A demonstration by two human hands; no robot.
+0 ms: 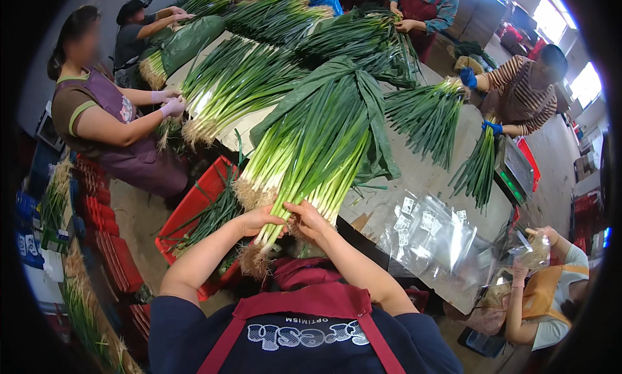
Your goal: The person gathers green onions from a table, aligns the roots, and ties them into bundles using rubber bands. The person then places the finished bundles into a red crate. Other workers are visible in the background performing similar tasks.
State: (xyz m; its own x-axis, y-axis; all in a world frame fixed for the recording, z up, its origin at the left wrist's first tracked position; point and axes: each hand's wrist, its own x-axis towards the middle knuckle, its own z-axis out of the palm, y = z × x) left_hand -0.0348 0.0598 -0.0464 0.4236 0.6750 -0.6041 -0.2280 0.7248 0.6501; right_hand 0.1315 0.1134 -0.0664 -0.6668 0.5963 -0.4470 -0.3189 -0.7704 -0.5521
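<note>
A few long green onions (279, 213) lie across my hands, their white stems and root ends pointing toward my apron. My left hand (262, 220) grips the stems from the left, with the thumb on top. On the stems' other side, my right hand (307, 218) touches them with its thumb; its fingers are partly hidden. Beyond both hands a large pile of green onions (335, 145) rests on the table, roots toward me. A dark green plastic sheet (374, 126) wraps the leafy end of that pile.
Left of me stands a red plastic crate (194, 218) of leaf scraps. Clear plastic bags with printed labels (432, 233) lie on the table (413, 179) at right. A scale (512, 172) stands farther right. Several co-workers surround the table, one in a purple apron (126, 126).
</note>
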